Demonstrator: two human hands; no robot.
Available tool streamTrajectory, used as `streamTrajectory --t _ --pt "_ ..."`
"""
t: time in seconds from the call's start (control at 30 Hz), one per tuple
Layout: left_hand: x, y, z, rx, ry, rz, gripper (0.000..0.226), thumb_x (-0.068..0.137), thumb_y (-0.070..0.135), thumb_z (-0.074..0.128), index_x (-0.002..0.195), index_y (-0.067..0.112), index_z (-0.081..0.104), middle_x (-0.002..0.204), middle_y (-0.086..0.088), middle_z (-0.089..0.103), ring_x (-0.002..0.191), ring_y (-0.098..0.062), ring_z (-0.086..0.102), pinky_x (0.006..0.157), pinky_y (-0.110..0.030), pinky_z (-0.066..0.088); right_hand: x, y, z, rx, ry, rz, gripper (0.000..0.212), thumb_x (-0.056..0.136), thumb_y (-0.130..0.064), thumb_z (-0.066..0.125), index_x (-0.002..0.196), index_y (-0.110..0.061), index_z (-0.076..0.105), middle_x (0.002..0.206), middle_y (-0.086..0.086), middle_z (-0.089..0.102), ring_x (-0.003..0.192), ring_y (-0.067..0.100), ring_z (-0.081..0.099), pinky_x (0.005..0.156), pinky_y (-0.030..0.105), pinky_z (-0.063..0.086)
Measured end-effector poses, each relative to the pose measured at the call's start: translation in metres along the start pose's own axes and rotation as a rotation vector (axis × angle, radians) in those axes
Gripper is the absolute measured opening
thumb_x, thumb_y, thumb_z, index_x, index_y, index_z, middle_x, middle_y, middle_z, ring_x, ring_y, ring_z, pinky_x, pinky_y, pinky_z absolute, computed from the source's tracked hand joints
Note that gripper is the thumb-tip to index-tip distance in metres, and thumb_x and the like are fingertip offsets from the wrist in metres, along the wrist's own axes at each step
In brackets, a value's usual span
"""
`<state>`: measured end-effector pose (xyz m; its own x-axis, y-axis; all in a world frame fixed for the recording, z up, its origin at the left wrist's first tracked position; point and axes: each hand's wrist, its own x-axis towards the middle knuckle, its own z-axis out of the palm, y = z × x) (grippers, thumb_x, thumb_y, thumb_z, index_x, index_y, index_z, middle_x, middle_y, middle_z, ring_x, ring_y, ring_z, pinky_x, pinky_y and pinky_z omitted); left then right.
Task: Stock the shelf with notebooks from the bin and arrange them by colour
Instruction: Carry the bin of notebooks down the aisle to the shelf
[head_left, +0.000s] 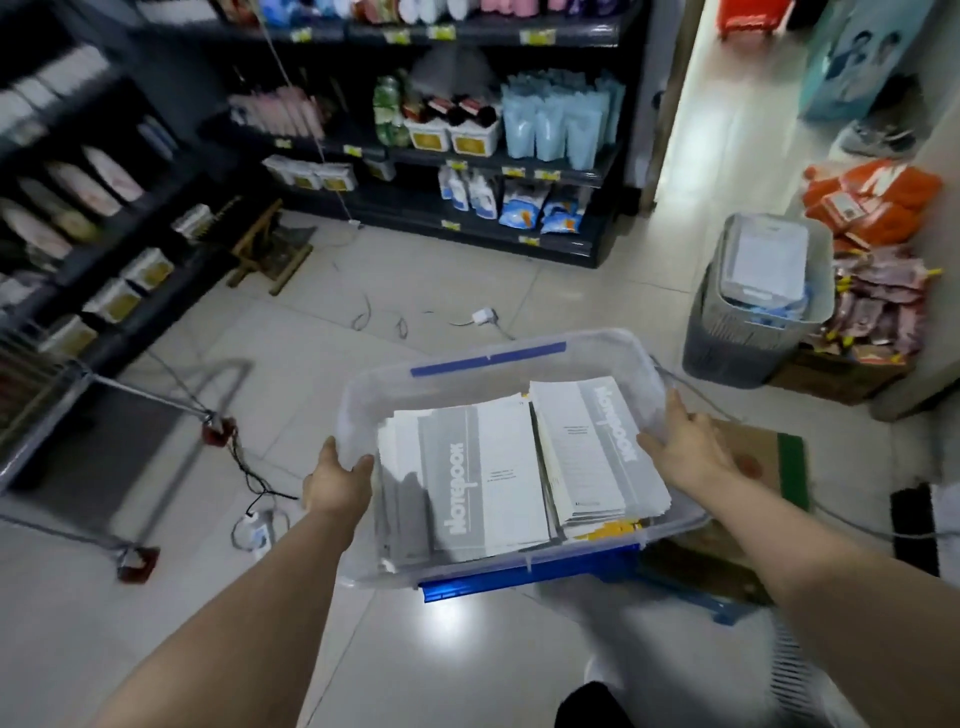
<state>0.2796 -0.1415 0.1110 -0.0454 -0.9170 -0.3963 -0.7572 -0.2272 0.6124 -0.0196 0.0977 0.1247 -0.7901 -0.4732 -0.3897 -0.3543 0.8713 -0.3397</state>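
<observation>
A clear plastic bin (467, 358) with blue clips is held above the tiled floor in front of me. Inside lie two stacks of grey-and-white notebooks (488, 478), printed "Notebook", with a yellow one (613, 530) showing under the right stack. My left hand (337, 480) grips the bin's left rim, thumb over the edge. My right hand (685, 447) holds the right rim, its fingers spread along the wall. Dark store shelves (493, 161) stand ahead and to the left.
The shelves carry pouches, bottles and boxes. A grey basket (748, 338) with papers stands at the right beside orange packets. A metal frame (156, 415), cables and a plug (483, 315) lie on the floor. A wooden stool (270, 249) is near the corner.
</observation>
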Motion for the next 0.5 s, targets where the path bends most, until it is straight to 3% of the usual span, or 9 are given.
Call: streamTrajectory --t 0.17,0.37,0.5 --pt "0.001 -0.093 -0.115 -0.151 0.110 -0.091 0.062 0.092 0.038 0.056 0.148 0.030 0.030 0.136 -0.012 0.054 0.117 -0.038 0.053 0.099 -0.048 0.046 -0.061 -0.105 0.034 -0.055 -0.030 -0.194 0.074 0.093 -0.043 0.049 0.151 -0.021 0.007 0.136 0.025 0.039 0.121 0.041 0.044 0.097 0.044 0.044" --pt "-0.013 -0.234 -0.251 -0.247 0.247 -0.229 0.058 0.077 0.050 0.058 0.131 0.032 0.048 0.116 -0.015 0.062 0.102 -0.041 0.057 0.081 -0.048 0.054 -0.152 -0.234 0.109 -0.128 -0.157 -0.391 0.076 0.094 -0.040 0.050 0.152 -0.019 0.007 0.139 0.026 0.036 0.125 0.041 0.043 0.103 0.042 0.040" --pt "-0.041 -0.325 -0.324 -0.324 0.353 -0.342 0.068 0.066 0.057 0.053 0.128 0.030 0.048 0.112 -0.014 0.061 0.100 -0.040 0.057 0.075 -0.041 0.050 -0.212 -0.309 0.168 -0.194 -0.254 -0.522 0.075 0.092 -0.039 0.052 0.152 -0.018 0.011 0.136 0.027 0.039 0.123 0.041 0.045 0.100 0.039 0.041"
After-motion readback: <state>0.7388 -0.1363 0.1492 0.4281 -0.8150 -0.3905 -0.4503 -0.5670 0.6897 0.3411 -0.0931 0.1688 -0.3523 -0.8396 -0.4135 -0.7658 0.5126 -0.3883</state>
